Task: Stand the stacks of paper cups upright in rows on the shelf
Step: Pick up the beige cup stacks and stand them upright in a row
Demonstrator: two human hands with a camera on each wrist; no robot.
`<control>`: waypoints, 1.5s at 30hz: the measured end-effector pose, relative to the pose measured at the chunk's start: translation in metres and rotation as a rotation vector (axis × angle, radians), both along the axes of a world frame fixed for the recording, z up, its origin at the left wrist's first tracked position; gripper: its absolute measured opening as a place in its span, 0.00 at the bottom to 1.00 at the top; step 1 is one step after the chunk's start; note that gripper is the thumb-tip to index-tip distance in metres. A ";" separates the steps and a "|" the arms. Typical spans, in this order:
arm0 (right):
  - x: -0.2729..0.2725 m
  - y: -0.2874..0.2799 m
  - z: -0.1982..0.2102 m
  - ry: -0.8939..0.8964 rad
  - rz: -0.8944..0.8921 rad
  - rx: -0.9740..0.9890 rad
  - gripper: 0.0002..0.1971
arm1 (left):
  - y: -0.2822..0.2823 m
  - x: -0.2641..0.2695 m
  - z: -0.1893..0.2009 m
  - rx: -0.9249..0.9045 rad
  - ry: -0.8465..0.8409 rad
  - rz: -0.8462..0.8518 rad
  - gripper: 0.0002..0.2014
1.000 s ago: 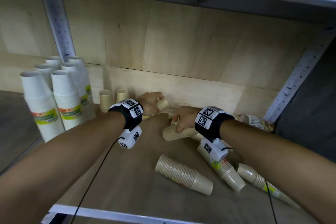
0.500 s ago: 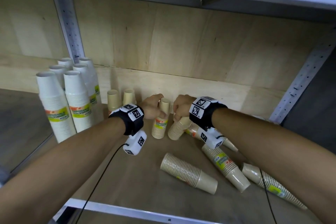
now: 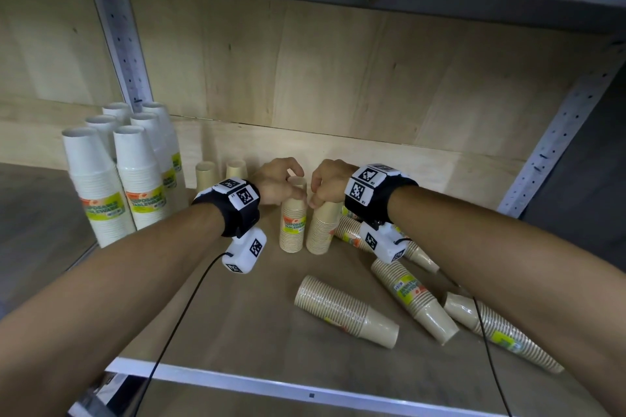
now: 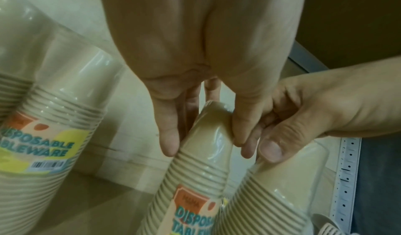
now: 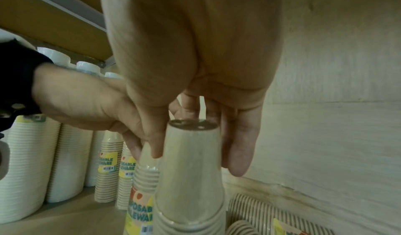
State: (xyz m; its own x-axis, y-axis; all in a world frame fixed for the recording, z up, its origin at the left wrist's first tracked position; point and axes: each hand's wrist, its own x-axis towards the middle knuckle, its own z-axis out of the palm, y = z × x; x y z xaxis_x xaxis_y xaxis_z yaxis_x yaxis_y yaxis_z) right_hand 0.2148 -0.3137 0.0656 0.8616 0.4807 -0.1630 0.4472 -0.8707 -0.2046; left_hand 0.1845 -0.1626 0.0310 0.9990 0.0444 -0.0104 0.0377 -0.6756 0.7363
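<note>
Gripping tan stack (image 3: 293, 220) at its top: left hand (image 3: 278, 181), fingers curled round, stack upright on shelf (image 3: 216, 315). Pinched at top of second stack (image 3: 322, 225) by right hand (image 3: 328, 181); upright, touching the first. Stood behind-left: two tan stacks (image 3: 220, 174). Stood far left: white stacks (image 3: 118, 173) in rows. Lay on their sides right: several tan stacks (image 3: 345, 306).

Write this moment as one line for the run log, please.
left hand: grips upright brown stack | right hand: grips neighbouring stack | lying stacks: remain
</note>
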 end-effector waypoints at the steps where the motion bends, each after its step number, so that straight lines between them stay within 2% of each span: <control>1: -0.001 0.000 0.000 -0.002 0.000 0.001 0.19 | 0.000 0.001 0.002 0.003 -0.007 0.003 0.19; 10: -0.004 0.001 0.004 -0.045 0.016 -0.008 0.20 | -0.003 0.002 0.009 0.136 -0.073 -0.028 0.14; 14: -0.001 -0.001 0.002 -0.058 0.044 -0.034 0.20 | -0.004 0.001 0.011 0.218 -0.072 -0.042 0.15; 20: 0.004 0.000 -0.004 -0.058 0.023 0.048 0.22 | -0.002 -0.002 0.009 0.242 -0.091 -0.048 0.14; 26: 0.000 0.000 -0.002 -0.041 0.040 0.032 0.28 | -0.001 -0.004 0.007 0.208 -0.107 -0.047 0.12; 32: 0.000 0.002 -0.004 -0.080 0.040 0.023 0.22 | -0.004 -0.007 0.009 0.220 -0.110 -0.049 0.14; 40: -0.004 -0.001 0.000 -0.079 0.060 0.025 0.26 | -0.006 -0.008 0.011 0.250 -0.099 -0.051 0.14; 45: -0.003 -0.002 0.003 -0.086 0.070 -0.002 0.20 | -0.008 -0.008 0.013 0.265 -0.106 -0.062 0.14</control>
State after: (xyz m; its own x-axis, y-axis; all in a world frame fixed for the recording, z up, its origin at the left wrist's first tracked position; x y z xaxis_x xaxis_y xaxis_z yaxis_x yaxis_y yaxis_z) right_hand 0.2116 -0.3161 0.0684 0.8367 0.5401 -0.0908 0.5228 -0.8371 -0.1611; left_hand 0.1761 -0.1706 0.0440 0.9947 -0.0300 0.0983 -0.0779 -0.8437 0.5311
